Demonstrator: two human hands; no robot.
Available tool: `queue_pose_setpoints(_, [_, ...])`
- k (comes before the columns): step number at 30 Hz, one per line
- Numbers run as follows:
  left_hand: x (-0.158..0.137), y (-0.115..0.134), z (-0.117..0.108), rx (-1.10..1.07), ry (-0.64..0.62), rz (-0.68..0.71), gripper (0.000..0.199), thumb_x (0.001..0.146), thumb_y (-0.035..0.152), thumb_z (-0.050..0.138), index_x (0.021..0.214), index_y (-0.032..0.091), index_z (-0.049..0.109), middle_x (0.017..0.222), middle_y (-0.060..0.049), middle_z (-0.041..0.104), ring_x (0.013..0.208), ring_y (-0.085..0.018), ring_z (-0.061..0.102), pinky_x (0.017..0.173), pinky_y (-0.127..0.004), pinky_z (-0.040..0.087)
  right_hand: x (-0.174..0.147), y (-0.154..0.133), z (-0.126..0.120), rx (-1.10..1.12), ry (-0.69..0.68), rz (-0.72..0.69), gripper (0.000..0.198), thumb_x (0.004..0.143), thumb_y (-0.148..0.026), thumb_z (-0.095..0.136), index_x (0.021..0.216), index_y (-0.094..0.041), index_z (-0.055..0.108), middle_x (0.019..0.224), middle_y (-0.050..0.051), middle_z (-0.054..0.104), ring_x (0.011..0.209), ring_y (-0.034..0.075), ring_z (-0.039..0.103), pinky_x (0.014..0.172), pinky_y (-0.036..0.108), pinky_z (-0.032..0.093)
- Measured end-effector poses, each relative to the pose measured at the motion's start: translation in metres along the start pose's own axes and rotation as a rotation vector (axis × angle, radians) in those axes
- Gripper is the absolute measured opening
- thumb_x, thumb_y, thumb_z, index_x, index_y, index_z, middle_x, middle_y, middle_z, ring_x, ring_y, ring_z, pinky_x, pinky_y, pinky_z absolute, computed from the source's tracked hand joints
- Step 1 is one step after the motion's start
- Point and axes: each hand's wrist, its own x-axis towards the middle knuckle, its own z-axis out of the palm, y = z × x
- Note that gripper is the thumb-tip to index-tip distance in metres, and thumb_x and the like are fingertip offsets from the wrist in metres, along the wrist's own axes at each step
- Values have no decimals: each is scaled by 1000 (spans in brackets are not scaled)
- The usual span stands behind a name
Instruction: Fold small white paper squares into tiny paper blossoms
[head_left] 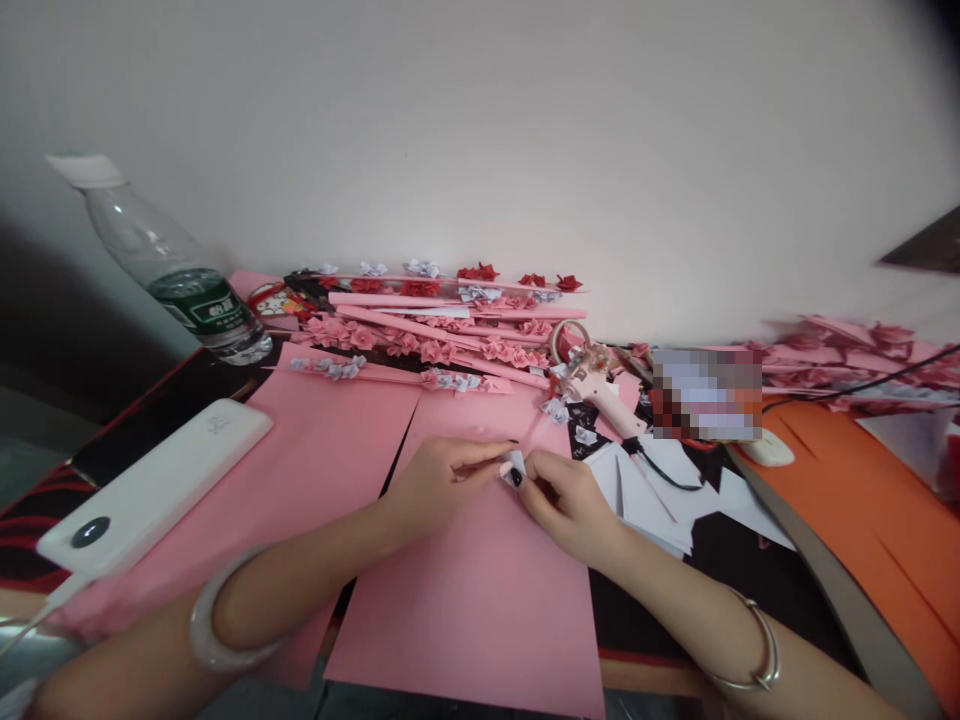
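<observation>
A small folded piece of white paper (514,458) is pinched between the fingertips of both hands, above a large pink sheet (480,630). My left hand (439,475) grips it from the left with the thumb and stretched fingers. On its right side, my right hand (570,500) holds it with curled fingers, thumb and index close together. The fingers partly cover the piece, so its exact fold is hidden. Small white paper flowers (555,410) lie just beyond the hands. Cut white paper sheets (660,480) lie to the right of my right hand.
Pink paper rods and flowers (435,345) are piled along the wall. A water bottle (202,300) and white power bank (161,490) stand left. Right are a pink glue gun (611,402) with black cord, a tape roll (559,340), a white mouse (772,450) and orange sheets (862,500).
</observation>
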Motion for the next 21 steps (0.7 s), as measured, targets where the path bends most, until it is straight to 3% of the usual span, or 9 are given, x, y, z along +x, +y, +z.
queue_pose_setpoints(11, [-2,11,-1,216,-13,196,33,80,17,50,111,13,62,105,-8,67,93,-16,65,83,-25,52,-2,0,-1,-1,-2,-25,19,80,-12,44,65,-19,34,58,-4,37,52,8,34,52,21,27])
queue_pose_setpoints(21, [0,9,-1,288,4,268,34,76,11,49,108,13,62,102,-8,68,89,-16,65,82,-26,50,-2,-2,0,-46,-21,-75,18,81,-11,44,66,-19,36,60,-4,38,53,9,35,52,21,27])
